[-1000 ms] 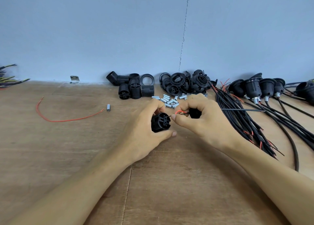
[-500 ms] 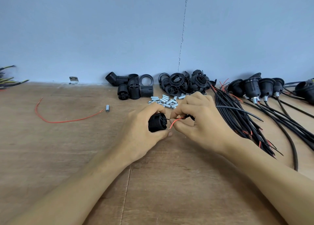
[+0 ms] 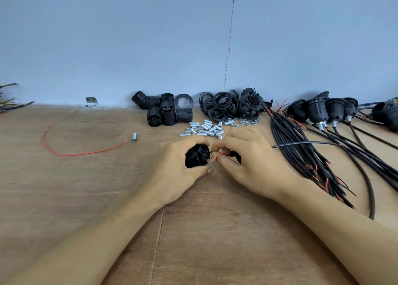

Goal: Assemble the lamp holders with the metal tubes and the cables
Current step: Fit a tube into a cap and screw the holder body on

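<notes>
Bare forearms [image 3: 86, 248], no sleeves

Compared with the earlier views, the lamp holder [image 3: 197, 158] in the left hand [image 3: 176, 168] presents its slotted end toward 3 o'clock. The right hand [image 3: 247, 162] now pinches the red wire [image 3: 219, 155] closer to that end, its bare tip pointing toward 7 o'clock.

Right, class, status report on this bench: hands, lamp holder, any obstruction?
Left hand gripping lamp holder. Right hand pinching red wire at holder's end, not visibly seated. Nothing blocking.
</notes>
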A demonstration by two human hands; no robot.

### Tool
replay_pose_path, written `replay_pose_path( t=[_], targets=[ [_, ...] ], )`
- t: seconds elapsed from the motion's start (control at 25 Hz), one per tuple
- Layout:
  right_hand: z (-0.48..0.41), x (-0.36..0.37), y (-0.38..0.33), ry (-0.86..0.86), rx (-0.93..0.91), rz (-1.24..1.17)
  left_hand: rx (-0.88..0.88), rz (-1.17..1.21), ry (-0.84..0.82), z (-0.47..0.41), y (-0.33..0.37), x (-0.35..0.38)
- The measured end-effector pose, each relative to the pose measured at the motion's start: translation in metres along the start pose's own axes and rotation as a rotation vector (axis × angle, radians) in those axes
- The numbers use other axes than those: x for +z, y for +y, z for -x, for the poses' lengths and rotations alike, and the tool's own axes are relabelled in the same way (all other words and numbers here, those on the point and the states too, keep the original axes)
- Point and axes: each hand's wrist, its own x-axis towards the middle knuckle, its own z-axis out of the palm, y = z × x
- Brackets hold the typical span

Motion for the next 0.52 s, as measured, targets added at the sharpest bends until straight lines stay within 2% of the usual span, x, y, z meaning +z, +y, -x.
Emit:
replay_pose_path(
  t=[0.52],
  targets=[
    [0.005,0.011,-0.003,0.024,0.000,0.042,0.065,-0.035,-0.032,0.000,-0.007,0.002]
  ],
)
